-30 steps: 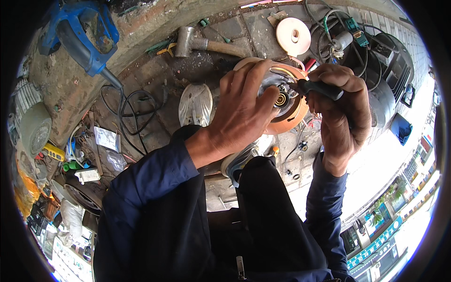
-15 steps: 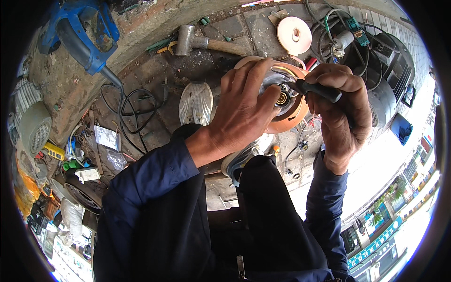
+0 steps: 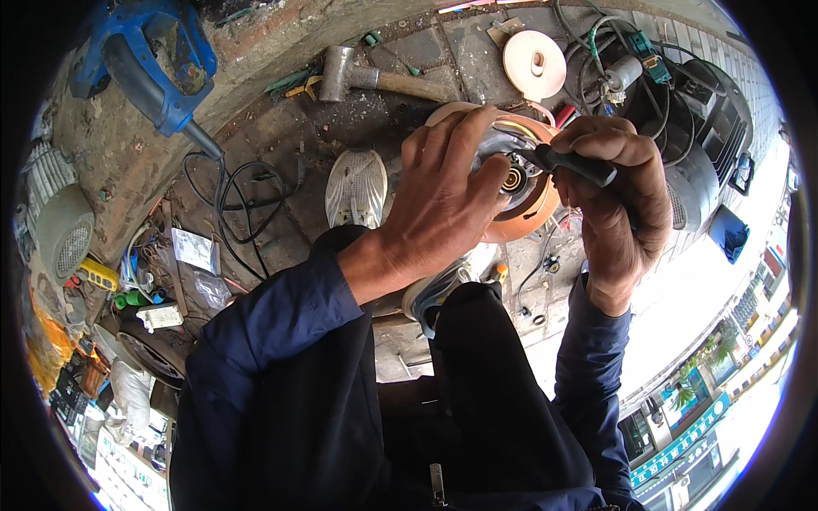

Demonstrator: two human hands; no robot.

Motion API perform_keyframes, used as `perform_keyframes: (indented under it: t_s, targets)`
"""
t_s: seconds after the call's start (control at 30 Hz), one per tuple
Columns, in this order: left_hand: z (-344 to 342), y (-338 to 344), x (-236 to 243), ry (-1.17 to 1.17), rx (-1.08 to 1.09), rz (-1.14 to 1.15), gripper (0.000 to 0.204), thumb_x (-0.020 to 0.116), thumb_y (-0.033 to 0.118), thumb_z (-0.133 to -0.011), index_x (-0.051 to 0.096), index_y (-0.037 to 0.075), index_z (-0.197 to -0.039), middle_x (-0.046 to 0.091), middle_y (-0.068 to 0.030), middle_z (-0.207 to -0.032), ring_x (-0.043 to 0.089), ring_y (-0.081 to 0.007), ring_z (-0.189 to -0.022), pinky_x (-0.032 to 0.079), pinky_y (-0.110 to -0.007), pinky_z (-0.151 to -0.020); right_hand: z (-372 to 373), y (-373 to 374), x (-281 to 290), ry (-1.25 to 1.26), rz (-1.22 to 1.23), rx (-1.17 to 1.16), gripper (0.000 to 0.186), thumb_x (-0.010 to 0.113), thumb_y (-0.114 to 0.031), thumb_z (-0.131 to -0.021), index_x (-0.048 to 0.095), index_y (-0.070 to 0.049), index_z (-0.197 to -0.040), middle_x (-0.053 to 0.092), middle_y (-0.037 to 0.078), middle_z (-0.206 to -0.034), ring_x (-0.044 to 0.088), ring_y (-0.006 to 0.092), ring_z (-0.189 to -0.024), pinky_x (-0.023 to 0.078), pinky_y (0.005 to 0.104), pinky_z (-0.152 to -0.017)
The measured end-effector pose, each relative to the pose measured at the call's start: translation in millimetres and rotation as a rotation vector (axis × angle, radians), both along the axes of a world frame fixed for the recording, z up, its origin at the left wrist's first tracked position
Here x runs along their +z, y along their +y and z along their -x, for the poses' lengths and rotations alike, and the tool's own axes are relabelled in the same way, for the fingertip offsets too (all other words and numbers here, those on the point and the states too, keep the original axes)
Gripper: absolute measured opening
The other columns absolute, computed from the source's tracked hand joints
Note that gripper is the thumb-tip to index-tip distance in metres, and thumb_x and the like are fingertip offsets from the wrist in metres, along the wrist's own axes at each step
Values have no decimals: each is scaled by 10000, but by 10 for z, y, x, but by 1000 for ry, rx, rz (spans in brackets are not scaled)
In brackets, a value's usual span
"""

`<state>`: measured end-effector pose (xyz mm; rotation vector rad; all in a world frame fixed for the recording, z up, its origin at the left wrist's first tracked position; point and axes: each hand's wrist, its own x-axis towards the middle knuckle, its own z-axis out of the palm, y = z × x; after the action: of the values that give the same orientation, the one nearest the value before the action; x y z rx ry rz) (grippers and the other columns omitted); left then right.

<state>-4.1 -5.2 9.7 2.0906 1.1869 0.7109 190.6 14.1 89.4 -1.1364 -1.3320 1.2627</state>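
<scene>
My left hand (image 3: 443, 192) grips a round orange machine housing (image 3: 520, 228), with the fingers over its far left side and the thumb beside the centre. A dark, ring-shaped hub (image 3: 514, 179) shows in the middle of the housing. Closed around a black-handled hand tool (image 3: 584, 166) is my right hand (image 3: 622, 204), to the right of the hub. The tool's narrow tip points left to the hub's upper edge; whether it touches cannot be seen. My fingers cover part of the tool, so its exact kind is unclear. The housing sits between and beyond my shoes (image 3: 356, 189).
A hammer (image 3: 383, 81) lies beyond my left hand, near a pale round disc (image 3: 534, 65). Cables and a silver cylinder (image 3: 623, 73) lie at the far right, beside a grey motor casing (image 3: 692, 192). A blue power tool (image 3: 145, 72) rests on the ledge at left.
The black-handled tool and my right fingers have shifted very slightly left. My left hand stays in place on the housing.
</scene>
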Motion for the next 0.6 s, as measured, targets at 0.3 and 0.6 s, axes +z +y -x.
perform_keyframes:
  t_s: [0.3, 0.6]
  targets:
    - [2, 4, 4, -4, -2, -4, 485, 942, 151, -727, 689, 89, -1136, 453, -196, -1581, 493, -386, -1392, 357, -541, -1094, -3, -1, -3, 16, 17, -5, 400, 527, 181, -839, 655, 98, -1209, 653, 208, -1252, 664, 268, -1193, 536, 376, -1072]
    - [3, 8, -1, 4, -11, -3, 520, 941, 140, -722, 677, 88, -1167, 446, -199, -1585, 492, -392, -1390, 355, -547, -1090, 125, -86, 18, 39, 61, -259, 291, 552, 112, -963, 611, 55, -1242, 680, 160, -1225, 663, 199, -985, 550, 313, -892]
